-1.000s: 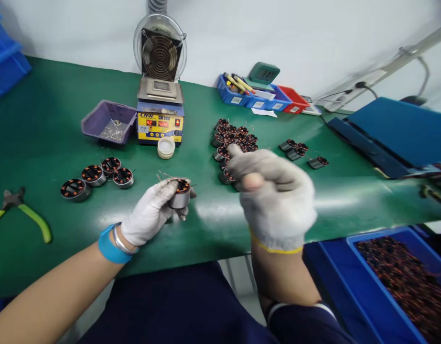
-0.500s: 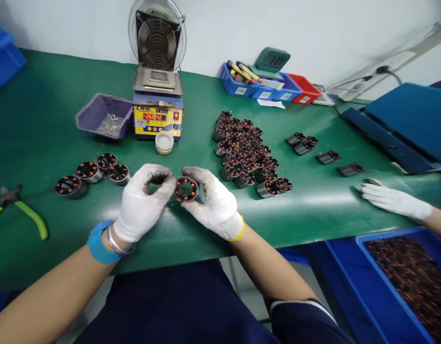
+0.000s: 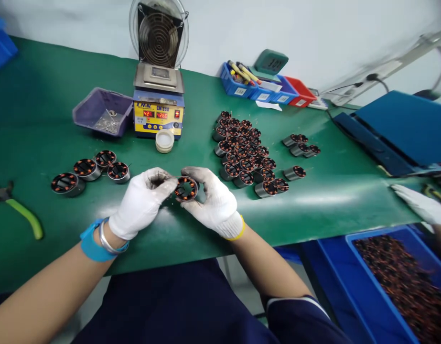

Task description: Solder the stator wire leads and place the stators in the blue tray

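My right hand [image 3: 211, 198], in a white glove with darkened fingertips, holds a motor stator [image 3: 193, 189] by its metal rim. Its round face, with black insulation and copper windings, is turned up toward me. At the stator's left edge, my gloved left hand [image 3: 145, 198] is closed in a pinch on what looks like a thin wire lead, mostly hidden by the fingertips. Several stators [image 3: 86, 168] stand to the left of my hands. A larger cluster of stators [image 3: 246, 165] is on the right, many with thin wire ends sticking out.
Behind my hands are a solder pot [image 3: 158, 114], a small round cup [image 3: 165, 141] and a purple bin [image 3: 94, 107]. Green-handled cutters [image 3: 25, 217] lie at left. A co-worker's gloved hand [image 3: 419, 203] is at right, above a blue crate [image 3: 352, 246] of wound parts.
My left hand has drawn slightly left and down, still pinching at the stator. The co-worker's hand has moved right, away from a stator now standing nearer the cluster. The view has shifted a little.
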A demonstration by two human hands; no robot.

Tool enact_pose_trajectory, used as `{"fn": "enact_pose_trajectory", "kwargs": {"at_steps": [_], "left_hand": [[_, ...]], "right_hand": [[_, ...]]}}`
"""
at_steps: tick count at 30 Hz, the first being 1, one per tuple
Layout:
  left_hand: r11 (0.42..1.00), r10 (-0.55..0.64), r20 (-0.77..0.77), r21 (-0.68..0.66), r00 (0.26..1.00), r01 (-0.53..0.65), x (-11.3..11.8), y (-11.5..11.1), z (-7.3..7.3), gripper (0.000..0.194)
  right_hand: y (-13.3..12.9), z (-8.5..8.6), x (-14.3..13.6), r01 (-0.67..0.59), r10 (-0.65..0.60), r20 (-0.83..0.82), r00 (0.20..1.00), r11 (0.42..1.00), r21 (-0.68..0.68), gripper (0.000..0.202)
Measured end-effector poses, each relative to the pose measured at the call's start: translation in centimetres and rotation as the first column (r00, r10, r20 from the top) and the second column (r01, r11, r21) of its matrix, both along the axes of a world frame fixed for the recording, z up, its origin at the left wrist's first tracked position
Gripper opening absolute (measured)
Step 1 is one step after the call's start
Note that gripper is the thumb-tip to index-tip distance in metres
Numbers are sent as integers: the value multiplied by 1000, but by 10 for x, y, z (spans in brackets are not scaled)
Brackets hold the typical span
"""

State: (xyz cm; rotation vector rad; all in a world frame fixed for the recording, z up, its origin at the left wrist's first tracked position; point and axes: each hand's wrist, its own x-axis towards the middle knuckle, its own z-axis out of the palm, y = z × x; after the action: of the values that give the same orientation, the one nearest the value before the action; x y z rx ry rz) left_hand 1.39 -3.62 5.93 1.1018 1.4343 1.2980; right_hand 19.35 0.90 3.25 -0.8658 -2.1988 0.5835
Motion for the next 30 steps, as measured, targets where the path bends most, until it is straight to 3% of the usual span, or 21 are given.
{"fn": "enact_pose_trajectory", "kwargs": {"at_steps": [5,11,14,18,22,26,30], "left_hand": [[998,-63,65,-22,996,65,-4,-1,5,22],[995,105,102,-14,989,-104,0,4,-17,46],[1000,10,-40,-26,999,-11,7,4,-33,51],[993,-113,-302,2,947,119,14,2,-46,54],[988,-142,-409,2,901,157,14,3,-50,55],[979,-176,-479,2,860,202,12,2,-50,57],[973,-215,-512,-38,832,228,12,2,-46,60]], "right_hand": [[-2,2,1,23,-26,-95,995,999,-34,51],[31,17,-11,236,-234,24,972,963,-130,55],[65,17,-28,263,-256,111,960,963,-61,56],[96,9,-52,278,-268,292,918,960,7,59],[100,8,-62,309,-272,446,853,951,-11,68],[101,20,-64,356,-296,560,774,935,3,67],[111,33,-70,322,-249,589,769,947,-20,57]]}}
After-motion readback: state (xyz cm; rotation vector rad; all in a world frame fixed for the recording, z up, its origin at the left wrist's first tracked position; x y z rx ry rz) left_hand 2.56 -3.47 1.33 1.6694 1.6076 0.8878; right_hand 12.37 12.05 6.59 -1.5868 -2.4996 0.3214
